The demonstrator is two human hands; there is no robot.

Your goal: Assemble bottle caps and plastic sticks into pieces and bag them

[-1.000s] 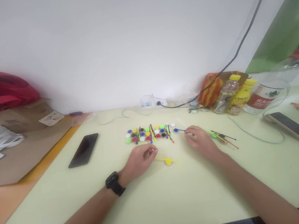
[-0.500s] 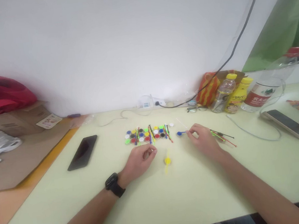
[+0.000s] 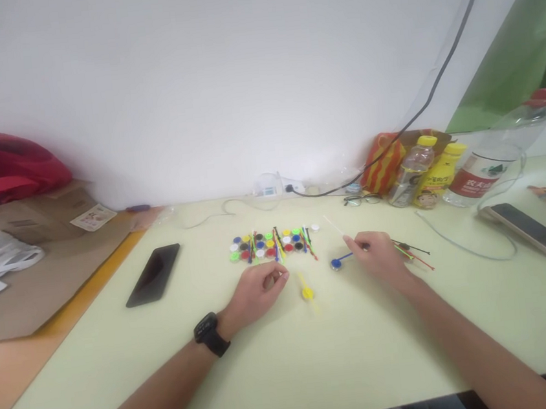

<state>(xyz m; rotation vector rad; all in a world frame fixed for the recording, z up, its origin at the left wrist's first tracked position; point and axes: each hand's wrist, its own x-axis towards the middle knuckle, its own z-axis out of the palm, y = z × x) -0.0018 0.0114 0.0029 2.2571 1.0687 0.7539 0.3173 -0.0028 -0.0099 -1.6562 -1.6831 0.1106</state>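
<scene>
My left hand [image 3: 259, 295] rests on the pale yellow table [image 3: 318, 356] with its fingers curled together, just in front of a cluster of small coloured round pieces and thin sticks [image 3: 272, 243]. What the fingers hold, if anything, is hidden. A yellow round piece on a stick [image 3: 306, 291] lies just right of that hand. My right hand [image 3: 378, 255] pinches the stick of a blue round piece [image 3: 336, 263], which lies low over the table to its left. More coloured sticks [image 3: 412, 253] lie behind my right hand.
A black phone [image 3: 153, 274] lies at the left, a second phone [image 3: 529, 231] at the right. Bottles [image 3: 426, 175], glasses [image 3: 363, 199], a striped bag and a cable stand at the back. Cardboard [image 3: 34, 210] and a red bag sit far left.
My right hand has drawn the blue piece from beside the cluster back toward me and to the right. The yellow piece has turned on the table. My left hand stays put.
</scene>
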